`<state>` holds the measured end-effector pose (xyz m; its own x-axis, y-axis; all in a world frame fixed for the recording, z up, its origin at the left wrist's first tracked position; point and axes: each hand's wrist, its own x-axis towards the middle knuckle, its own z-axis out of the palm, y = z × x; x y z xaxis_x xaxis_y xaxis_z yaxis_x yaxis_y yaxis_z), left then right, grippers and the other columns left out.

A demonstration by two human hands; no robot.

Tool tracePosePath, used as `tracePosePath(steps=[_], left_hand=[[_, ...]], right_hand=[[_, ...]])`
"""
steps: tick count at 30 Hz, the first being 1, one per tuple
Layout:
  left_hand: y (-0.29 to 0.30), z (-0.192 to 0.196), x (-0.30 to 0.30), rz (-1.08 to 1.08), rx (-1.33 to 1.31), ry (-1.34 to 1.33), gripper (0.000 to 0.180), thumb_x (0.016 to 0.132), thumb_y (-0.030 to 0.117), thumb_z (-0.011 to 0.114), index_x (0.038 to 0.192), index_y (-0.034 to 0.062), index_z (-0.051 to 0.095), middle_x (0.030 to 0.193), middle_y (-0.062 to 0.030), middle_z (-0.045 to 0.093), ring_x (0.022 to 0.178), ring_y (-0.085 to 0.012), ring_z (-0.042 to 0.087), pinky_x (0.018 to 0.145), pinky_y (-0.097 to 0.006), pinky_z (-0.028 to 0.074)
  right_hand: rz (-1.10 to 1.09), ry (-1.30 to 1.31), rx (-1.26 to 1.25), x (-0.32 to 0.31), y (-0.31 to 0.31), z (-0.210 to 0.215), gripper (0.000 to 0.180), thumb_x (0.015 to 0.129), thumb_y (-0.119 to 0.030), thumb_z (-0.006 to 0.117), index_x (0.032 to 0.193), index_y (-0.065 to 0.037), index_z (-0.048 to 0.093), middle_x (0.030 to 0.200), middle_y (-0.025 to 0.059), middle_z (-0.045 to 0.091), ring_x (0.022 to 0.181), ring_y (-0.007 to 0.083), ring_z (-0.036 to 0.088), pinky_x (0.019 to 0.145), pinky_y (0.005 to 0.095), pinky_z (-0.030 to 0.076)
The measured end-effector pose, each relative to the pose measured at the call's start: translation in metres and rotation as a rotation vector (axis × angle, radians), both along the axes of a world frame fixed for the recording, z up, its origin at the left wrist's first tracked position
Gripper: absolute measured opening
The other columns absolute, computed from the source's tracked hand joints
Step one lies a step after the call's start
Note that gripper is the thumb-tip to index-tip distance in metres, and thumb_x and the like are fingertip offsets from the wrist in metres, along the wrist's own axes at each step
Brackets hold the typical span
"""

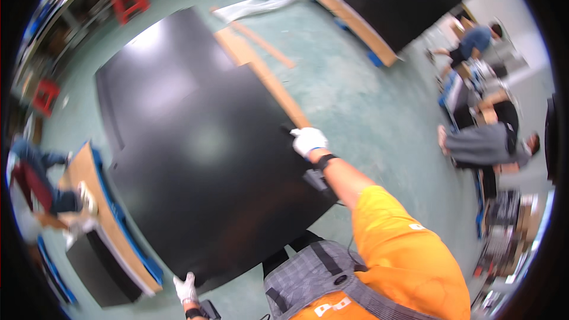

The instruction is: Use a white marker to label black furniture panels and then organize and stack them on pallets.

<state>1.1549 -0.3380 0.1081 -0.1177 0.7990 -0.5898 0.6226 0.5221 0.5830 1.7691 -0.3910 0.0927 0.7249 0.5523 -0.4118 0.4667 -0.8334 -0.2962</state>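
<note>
A large glossy black sheet (207, 142) lies in front of me, with a second black sheet or step showing at its far end. My right hand (309, 141), in a white glove, is closed at the sheet's right edge. A small dark piece sticks out beyond its fingers, too blurred to name. At the near left corner of the sheet is my left hand (185, 288), also gloved in white. Its thumb and fingers are spread, touching or just beside the edge; the contact is not plain.
Cardboard strips (269, 92) lie along the sheet's right side. A stack of black sheets (397, 0) rests on a pallet at the far right. On the left, a person handles a smaller dark panel (101, 269) by a blue-edged board (112, 213). Other people are at the right.
</note>
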Motion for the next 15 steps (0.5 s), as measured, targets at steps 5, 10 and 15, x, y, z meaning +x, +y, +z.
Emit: tracePosePath(steps=[5, 10, 15], left_hand=[[0.015, 0.038, 0.035, -0.347, -0.188, 0.355, 0.075, 0.077, 0.044, 0.064, 0.123, -0.0112, 0.044, 0.122, -0.0252, 0.052, 0.108, -0.0335, 0.051, 0.095, -0.037, 0.04], [0.009, 0.038, 0.056, -0.374, -0.083, 0.564, 0.067, 0.076, 0.031, 0.062, 0.122, -0.0133, 0.041, 0.12, -0.0293, 0.051, 0.11, -0.0357, 0.051, 0.096, -0.039, 0.041], [-0.012, 0.053, 0.145, -0.657, -0.11, 0.891, 0.061, 0.075, 0.014, 0.051, 0.124, -0.0181, 0.031, 0.126, -0.0359, 0.039, 0.12, -0.0456, 0.041, 0.101, -0.042, 0.037]], right_hand=[[-0.178, 0.069, 0.033, -0.004, -0.03, -0.001, 0.028, 0.087, -0.027, 0.05, 0.093, -0.002, 0.062, 0.092, 0.0181, 0.066, 0.089, 0.0332, 0.064, 0.074, 0.0422, 0.051], [-0.166, 0.114, 0.071, -0.035, -0.088, -0.01, 0.025, 0.087, -0.019, 0.049, 0.103, 0.001, 0.046, 0.089, 0.0214, 0.064, 0.085, 0.0348, 0.064, 0.073, 0.0442, 0.051], [-0.076, 0.127, -0.03, -0.064, -0.153, 0.0, 0.039, 0.092, -0.022, 0.032, 0.123, 0.001, 0.036, 0.092, 0.023, 0.058, 0.084, 0.0343, 0.061, 0.075, 0.044, 0.049]])
